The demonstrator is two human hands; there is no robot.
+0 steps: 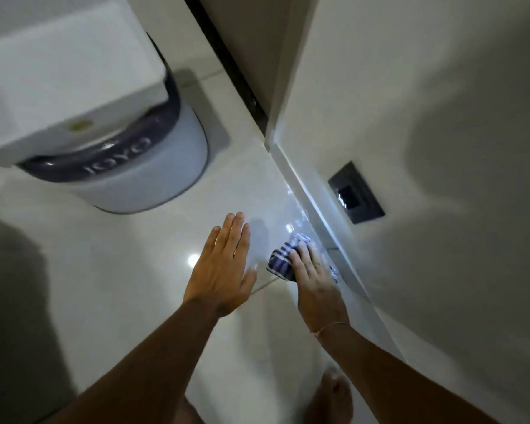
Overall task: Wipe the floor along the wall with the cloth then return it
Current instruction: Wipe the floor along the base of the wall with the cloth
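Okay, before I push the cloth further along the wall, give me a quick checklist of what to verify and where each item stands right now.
1. Cloth under the wiping hand: ok. The right hand presses the checked cloth flat on the floor.
2. Cloth against the wall edge: ok. It sits right beside the skirting.
3. Free hand clear of the wipe path: ok. The left hand is open, left of the cloth, holding nothing.
4. Path ahead along the skirting: ok. Bare tile as far as the corner.
5. Wall socket clear of the cloth: ok. It is above the skirting.
6. Floor dry or wet ahead: cannot tell, only glare.
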